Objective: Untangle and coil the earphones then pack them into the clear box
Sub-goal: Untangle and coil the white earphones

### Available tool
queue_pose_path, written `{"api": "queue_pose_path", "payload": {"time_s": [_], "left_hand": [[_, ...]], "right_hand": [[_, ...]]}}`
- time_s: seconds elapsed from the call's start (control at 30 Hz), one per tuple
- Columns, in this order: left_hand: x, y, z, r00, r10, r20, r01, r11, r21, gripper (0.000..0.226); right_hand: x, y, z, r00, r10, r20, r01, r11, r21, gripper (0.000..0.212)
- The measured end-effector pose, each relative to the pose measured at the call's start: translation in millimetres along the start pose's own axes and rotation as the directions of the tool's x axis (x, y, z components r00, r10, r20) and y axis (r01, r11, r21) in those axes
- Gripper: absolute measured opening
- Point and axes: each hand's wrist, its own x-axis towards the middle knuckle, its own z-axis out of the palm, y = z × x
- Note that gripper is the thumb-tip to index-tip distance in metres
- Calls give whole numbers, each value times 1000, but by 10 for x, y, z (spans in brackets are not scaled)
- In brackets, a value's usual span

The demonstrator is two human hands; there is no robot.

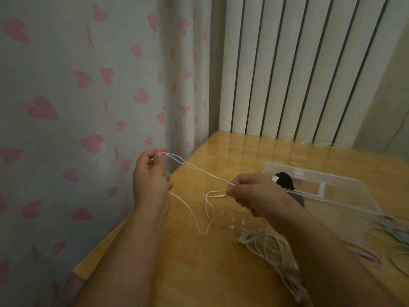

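Observation:
A thin white earphone cable (pixel 197 169) stretches taut as a double strand between my two hands above the table's left edge. My left hand (pixel 150 176) pinches the cable's far end, raised beside the curtain. My right hand (pixel 252 193) pinches the other end of the strand, and the plug end pokes out by its fingers. A slack loop of the same cable (pixel 199 220) hangs down to the table. The clear box (pixel 332 191) lies just right of my right hand, partly behind it.
The wooden table (pixel 221 273) carries a tangled white earphone bundle (pixel 265 242) under my right forearm, teal cables (pixel 394 235) and a lilac cable (pixel 365 254) at the right edge. A black and white object (pixel 284 179) sits by the box. A heart-print curtain (pixel 88 107) hangs left.

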Motion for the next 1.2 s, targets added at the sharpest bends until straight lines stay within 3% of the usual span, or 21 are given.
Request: {"api": "queue_pose_path", "payload": {"time_s": [0.13,0.2,0.27,0.33,0.4,0.5,0.6,0.7,0.77,0.87,1.03,1.13,1.2], "left_hand": [[-28,11,46,999,-39,-34,38,998,-45,22],[-43,8,60,997,-49,-65,45,998,-50,23],[-52,14,73,995,-57,-85,51,996,-73,23],[-48,8,74,992,-80,-99,70,992,-106,23],[-29,11,48,987,-103,-127,86,988,-132,22],[-9,4,6,979,-104,-173,88,991,-101,20],[13,-37,-16,977,-72,-202,71,997,-15,19],[26,-57,-41,966,104,-235,-61,981,183,15],[3,-49,-43,941,240,-239,-156,933,323,14],[-53,-13,-41,909,334,-249,-215,887,408,14],[-58,31,-66,889,360,-284,-191,854,485,18],[-56,0,-79,934,294,-205,-83,733,675,31],[-76,-22,-60,947,307,-98,-137,661,738,39]], "right_hand": [[-1,8,247,998,-54,14,54,997,-49,12],[-10,-6,385,996,-36,80,38,999,-27,24],[-18,-17,494,985,-3,173,23,993,-115,34],[-18,-21,537,974,-4,227,57,973,-226,23],[-17,-30,499,982,-8,191,58,964,-259,8],[-27,-58,315,998,-68,20,70,968,-243,12],[-32,-85,105,974,-182,-131,145,958,-249,12],[-20,-73,-47,934,-237,-269,157,945,-287,12],[-6,-53,-112,916,-211,-342,107,948,-299,18],[19,-33,-168,860,-159,-485,-41,925,-377,28],[-22,-74,-175,898,-219,-381,146,966,-213,16],[-55,-95,-185,916,-210,-342,167,974,-152,17],[-49,-83,-174,930,-219,-294,174,970,-172,17]]}}
